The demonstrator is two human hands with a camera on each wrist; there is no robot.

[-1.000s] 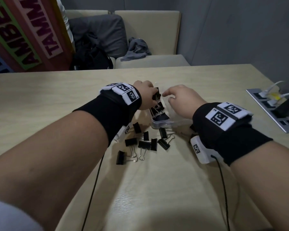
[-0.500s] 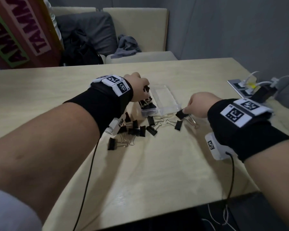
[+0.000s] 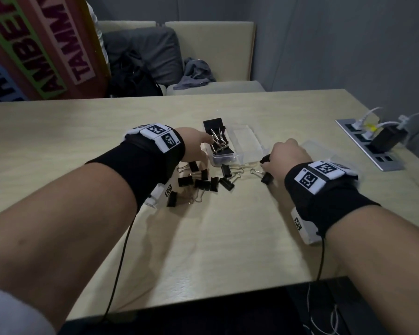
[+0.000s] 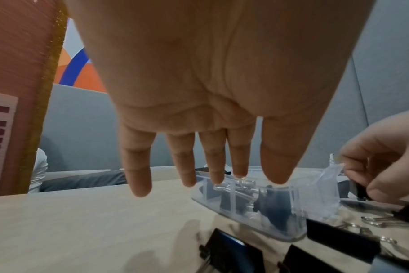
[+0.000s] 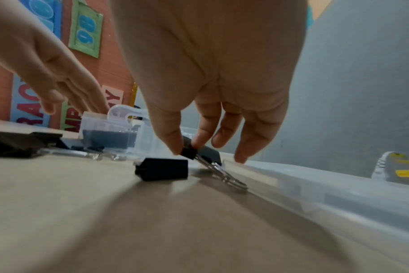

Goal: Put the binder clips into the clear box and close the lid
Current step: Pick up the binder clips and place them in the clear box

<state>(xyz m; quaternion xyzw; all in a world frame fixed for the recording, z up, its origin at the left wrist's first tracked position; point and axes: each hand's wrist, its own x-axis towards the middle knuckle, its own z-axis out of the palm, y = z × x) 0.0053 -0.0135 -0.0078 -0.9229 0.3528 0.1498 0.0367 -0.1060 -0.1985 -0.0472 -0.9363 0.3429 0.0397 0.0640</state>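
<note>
The clear box [image 3: 224, 157] sits mid-table with its lid [image 3: 246, 139] folded open to the right and several black binder clips [image 3: 219, 143] inside. My left hand [image 3: 205, 143] hovers at the box's left side, fingers straight and holding nothing; the left wrist view shows the fingertips [image 4: 277, 175] just above the box [image 4: 257, 205]. My right hand [image 3: 267, 161] is right of the box, and thumb and forefinger pinch a black clip [image 5: 190, 151] by its body, its wire handles on the table. Another clip [image 5: 162, 169] lies beside it. Several loose clips [image 3: 203, 181] lie before the box.
A black object [image 3: 213, 124] stands just behind the box. Clear plastic [image 3: 321, 147] lies right of my right hand. A power strip [image 3: 370, 143] with plugs and cables sits at the table's right edge. The table's front edge [image 3: 203, 303] is near me. Sofas stand beyond the table.
My left hand has let its clip go into the box and straightened its fingers. My right hand left the box, moved right and took hold of a clip on the table.
</note>
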